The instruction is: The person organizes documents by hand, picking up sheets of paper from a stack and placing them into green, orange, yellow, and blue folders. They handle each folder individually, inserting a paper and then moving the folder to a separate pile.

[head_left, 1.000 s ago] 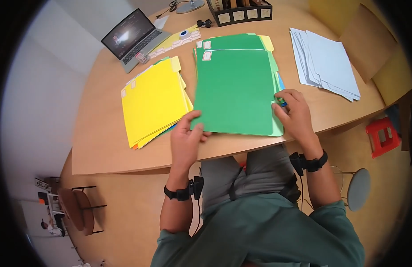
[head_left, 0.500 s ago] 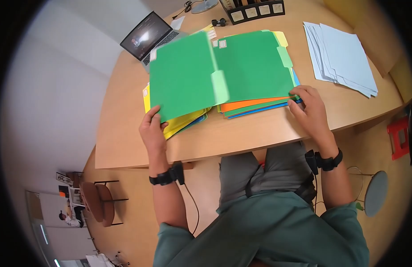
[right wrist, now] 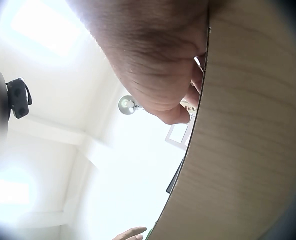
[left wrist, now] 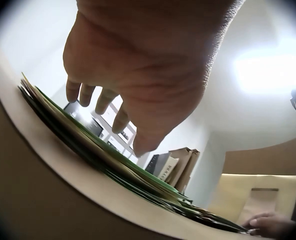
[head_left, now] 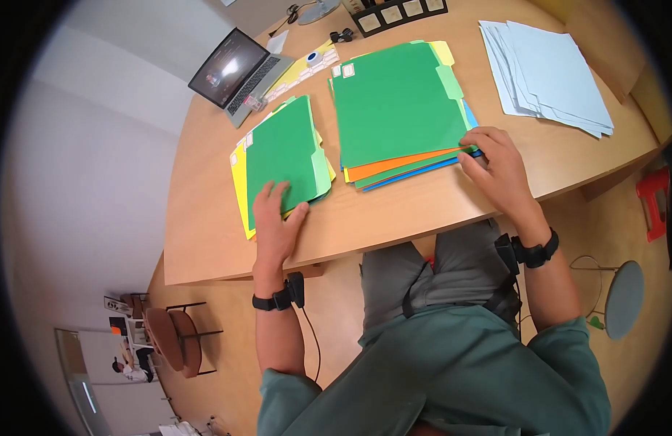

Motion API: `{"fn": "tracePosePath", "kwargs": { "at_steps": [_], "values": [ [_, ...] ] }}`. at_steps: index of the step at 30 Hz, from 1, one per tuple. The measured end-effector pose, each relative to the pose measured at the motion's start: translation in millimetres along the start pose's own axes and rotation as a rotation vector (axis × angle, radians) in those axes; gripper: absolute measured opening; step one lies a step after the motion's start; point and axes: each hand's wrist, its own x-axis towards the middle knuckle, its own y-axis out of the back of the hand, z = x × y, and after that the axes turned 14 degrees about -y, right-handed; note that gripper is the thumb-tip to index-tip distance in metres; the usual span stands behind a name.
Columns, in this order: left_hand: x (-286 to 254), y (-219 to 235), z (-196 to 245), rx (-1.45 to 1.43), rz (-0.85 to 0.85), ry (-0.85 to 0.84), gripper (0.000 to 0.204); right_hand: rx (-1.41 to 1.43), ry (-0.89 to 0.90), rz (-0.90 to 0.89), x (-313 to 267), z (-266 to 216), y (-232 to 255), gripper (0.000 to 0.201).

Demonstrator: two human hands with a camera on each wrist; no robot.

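Pale walls around a light wooden table (head_left: pixel 205 251), with an open laptop (head_left: pixel 238 73) by its left edge, a black organizer (head_left: pixel 401 16) at the far edge and loose pale sheets (head_left: pixel 557 73) towards the right edge. Between these, two stacks of folders near the front edge: a left stack (head_left: pixel 239 185), with a green folder (head_left: pixel 281 152) lying askew over yellow, and, apart from it, a right stack (head_left: pixel 398 102) topped in green, orange and blue showing along its near side. Left hand (head_left: pixel 276 225) over the near end of the green folder, fingers loosely spread; contact hard to tell. Right hand (head_left: pixel 502 167) touching the near right corner of the right stack, fingers bent; pinching or merely resting, impossible to tell.
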Motion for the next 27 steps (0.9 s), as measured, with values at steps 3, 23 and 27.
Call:
{"fn": "tracePosePath", "kwargs": {
  "at_steps": [3, 23, 27],
  "values": [
    [9, -14, -4, -0.008, -0.074, 0.019, 0.057, 0.028, 0.006, -0.003, 0, 4, 0, 0.025],
    [22, -66, 102, -0.344, -0.012, -0.065, 0.023, -0.007, 0.077, 0.046, 2, 12, -3, 0.026],
    [22, -61, 111, -0.341, 0.026, -0.026, 0.027, -0.020, 0.065, 0.035, 2, 9, -2, 0.027]
  ]
}}
